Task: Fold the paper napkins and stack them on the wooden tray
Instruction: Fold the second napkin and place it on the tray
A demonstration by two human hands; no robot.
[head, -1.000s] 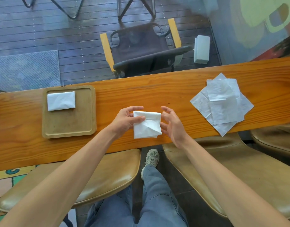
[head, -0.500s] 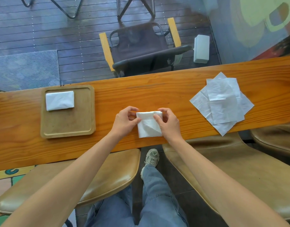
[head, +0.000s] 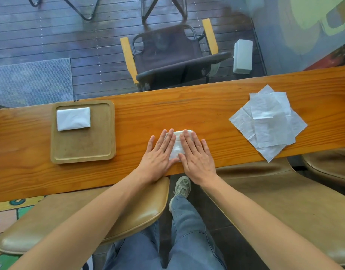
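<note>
A folded white napkin (head: pixel 177 147) lies on the wooden counter (head: pixel 187 112) near its front edge. My left hand (head: pixel 158 154) and my right hand (head: pixel 195 154) lie flat on it side by side, fingers spread, covering most of it. A wooden tray (head: pixel 84 147) sits to the left with one folded napkin (head: pixel 73 118) in its far left corner. A loose pile of unfolded napkins (head: pixel 269 121) lies on the counter to the right.
Tan padded stools (head: pixel 89 217) stand under the counter's near edge on both sides of my legs. Beyond the counter, behind glass, stand a dark chair (head: pixel 171 55) and a white box (head: pixel 242 56) on decking.
My hands went from pinching and folding the napkin to pressing flat on top of it. The napkin now lies smaller and flat on the counter.
</note>
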